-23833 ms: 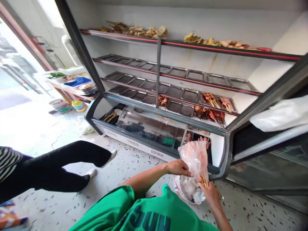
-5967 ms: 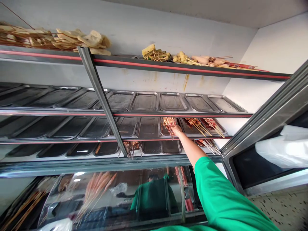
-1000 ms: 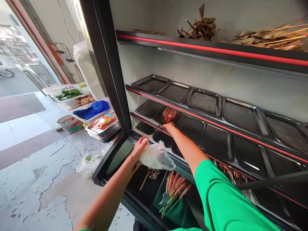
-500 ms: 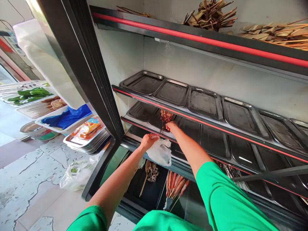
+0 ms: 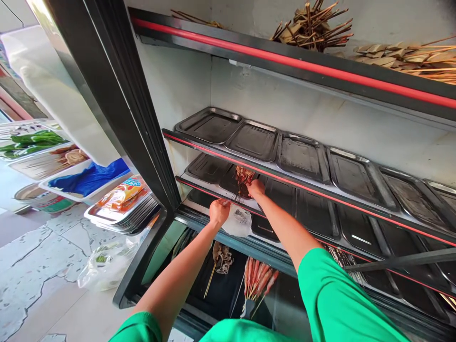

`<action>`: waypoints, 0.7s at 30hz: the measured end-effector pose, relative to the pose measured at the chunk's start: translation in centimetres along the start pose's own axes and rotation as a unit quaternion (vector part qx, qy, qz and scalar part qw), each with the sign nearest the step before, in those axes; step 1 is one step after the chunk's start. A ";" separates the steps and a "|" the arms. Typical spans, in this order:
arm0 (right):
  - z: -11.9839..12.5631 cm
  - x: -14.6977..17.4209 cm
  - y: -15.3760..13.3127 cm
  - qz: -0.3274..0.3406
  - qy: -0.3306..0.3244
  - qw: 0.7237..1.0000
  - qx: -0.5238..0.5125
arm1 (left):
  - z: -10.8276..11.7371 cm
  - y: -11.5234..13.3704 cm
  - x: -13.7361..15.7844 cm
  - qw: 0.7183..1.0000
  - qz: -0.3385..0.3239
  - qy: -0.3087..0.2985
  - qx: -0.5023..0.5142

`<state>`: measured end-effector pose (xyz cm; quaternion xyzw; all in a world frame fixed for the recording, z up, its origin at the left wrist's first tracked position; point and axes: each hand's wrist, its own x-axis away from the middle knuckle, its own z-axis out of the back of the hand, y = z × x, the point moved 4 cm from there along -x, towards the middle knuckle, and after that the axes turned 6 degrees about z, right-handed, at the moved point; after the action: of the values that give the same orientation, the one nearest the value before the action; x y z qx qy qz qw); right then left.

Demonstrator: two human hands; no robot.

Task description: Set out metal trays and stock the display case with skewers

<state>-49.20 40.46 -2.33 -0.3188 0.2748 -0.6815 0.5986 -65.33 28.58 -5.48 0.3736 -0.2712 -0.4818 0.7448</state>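
Observation:
My right hand [image 5: 255, 189] reaches onto the lower tray shelf, its fingers closed at a bunch of reddish-brown meat skewers [image 5: 244, 175]. The sticks of the bunch point down toward my left hand [image 5: 220, 212]. That hand is at the shelf's front edge, fingers pinched at the rim of a translucent plastic bag [image 5: 237, 222]. The bag hangs below the shelf edge, between my forearms. Under the skewers lies a dark metal tray [image 5: 224, 183], partly hidden by them and by my right hand.
More metal trays [image 5: 252, 141] line the shelf above. Skewered squid [image 5: 223, 259] and pink meat skewers [image 5: 258, 275] lie in the compartment below. A black cabinet post [image 5: 138, 118] rises at left, beside stacked trays [image 5: 117, 213]. A dark bar [image 5: 402, 260] crosses at right.
The view has shifted slightly. My left hand has turned a little, and the bag below it is bunched higher. My right hand stays at the skewers.

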 end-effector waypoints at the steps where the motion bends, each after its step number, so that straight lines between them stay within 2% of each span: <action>1: 0.1 0.4 -0.4 0.030 0.003 0.999 0.038 | -0.1 0.1 0.0 1.000 0.006 0.004 -0.001; 3: -0.2 1.1 -1.3 0.090 -0.017 0.988 0.123 | -0.4 0.2 0.0 1.000 0.017 0.008 0.001; 5: -1.0 1.6 -2.0 0.111 -0.052 0.975 0.183 | -0.5 0.3 0.0 1.000 0.028 0.011 0.006; 9: -2.4 1.4 -3.0 0.087 -0.051 0.975 0.197 | -0.6 0.8 -0.1 0.999 0.046 0.018 0.012; 14: -3.6 0.2 -3.3 0.039 -0.074 0.982 0.167 | -0.6 1.1 -0.2 0.997 0.063 0.024 0.028; 21: -4.6 -1.3 -3.3 -0.011 -0.068 0.990 0.124 | 0.1 -0.7 0.6 0.995 0.061 -0.018 0.078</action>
<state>-54.77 42.20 -2.96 -0.2902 0.1434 -0.6937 0.6435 -65.54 27.85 -5.98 0.4046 -0.3430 -0.4197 0.7366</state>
